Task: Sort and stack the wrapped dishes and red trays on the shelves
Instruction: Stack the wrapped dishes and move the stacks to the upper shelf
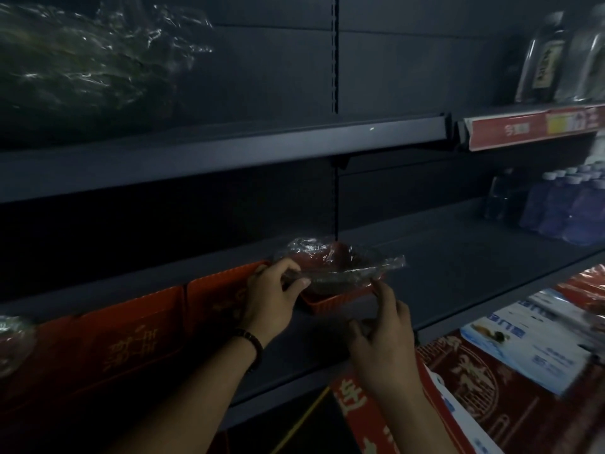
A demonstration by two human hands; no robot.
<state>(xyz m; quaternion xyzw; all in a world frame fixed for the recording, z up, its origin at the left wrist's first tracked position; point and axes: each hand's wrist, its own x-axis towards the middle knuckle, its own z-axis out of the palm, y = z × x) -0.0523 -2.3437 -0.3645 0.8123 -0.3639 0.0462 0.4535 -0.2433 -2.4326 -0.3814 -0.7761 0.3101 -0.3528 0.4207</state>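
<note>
Holding item: wrapped dish (334,267), a shallow bowl under crinkled clear film with dark red contents, sitting in a red tray (330,301) above the front part of a dark metal shelf (458,257). Whether the tray rests on the shelf cannot be told.

Left hand (271,291): at the dish's left edge, thumb over the rim and fingers curled on the film, gripping it. A dark bead bracelet (253,344) is on the wrist.

Right hand (383,342): below and right of the dish, fingers loosely spread, index fingertip touching the right corner; nothing is held.

Left of the dish: a row of red baskets (147,329) with gold characters, just beside it, and at the far left edge of view another film-wrapped item (13,339), blurred.

Above and left of the dish: a large film-wrapped green bundle (75,70) on the upper shelf.

Above and right of the dish: glass bottles (543,60) and a red price strip (530,126).

Right of the dish, well apart: blue bottles (563,211) with white caps.

Below and right of the dish: red and blue printed cartons (491,388).
</note>
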